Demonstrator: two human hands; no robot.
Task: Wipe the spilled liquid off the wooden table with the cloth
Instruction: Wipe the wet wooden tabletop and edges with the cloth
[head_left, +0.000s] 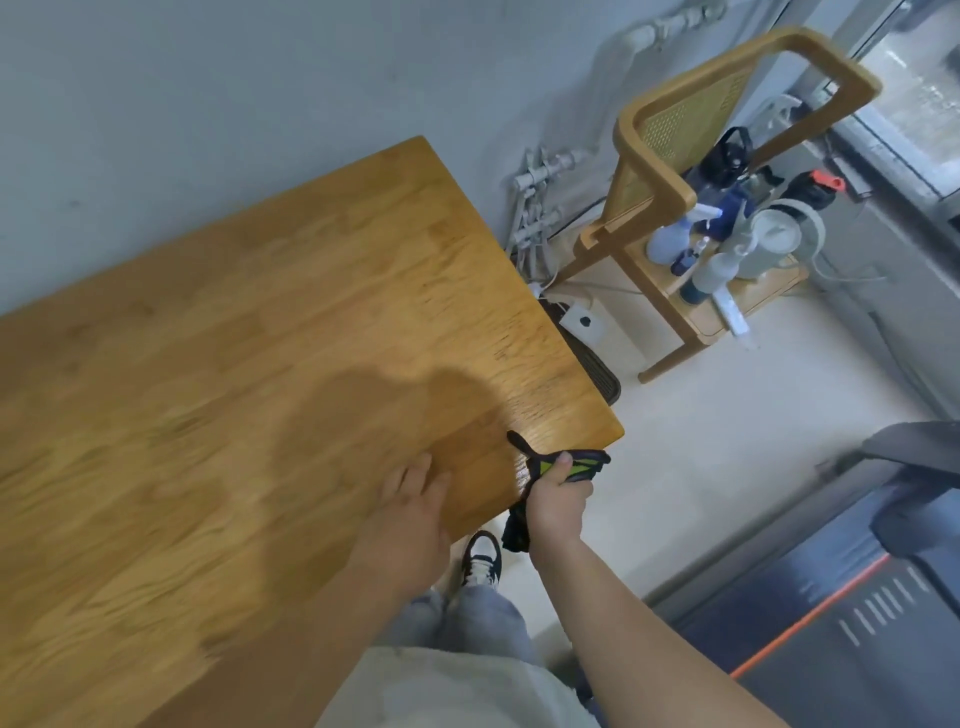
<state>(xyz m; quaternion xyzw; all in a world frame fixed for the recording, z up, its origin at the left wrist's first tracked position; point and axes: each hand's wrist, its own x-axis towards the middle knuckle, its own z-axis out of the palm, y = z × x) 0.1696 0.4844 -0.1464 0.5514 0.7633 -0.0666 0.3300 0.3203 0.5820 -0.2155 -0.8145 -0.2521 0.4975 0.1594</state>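
Observation:
The wooden table (260, 338) fills the left and middle of the view; its near right corner is by my hands. My right hand (558, 501) grips a dark cloth with green markings (582, 465) at that corner, partly over the table edge, with one end hanging down below my fist. My left hand (415, 499) rests flat on the tabletop just left of it, fingers straight. A small shiny wet patch (522, 470) shows on the wood beside the cloth. The picture is blurred by motion.
A wooden chair (649, 171) stands right of the table, its seat loaded with spray bottles and containers (727, 249). Pipes run along the wall behind. A white box and a dark mat lie on the floor near the table. A treadmill (831, 597) is at lower right.

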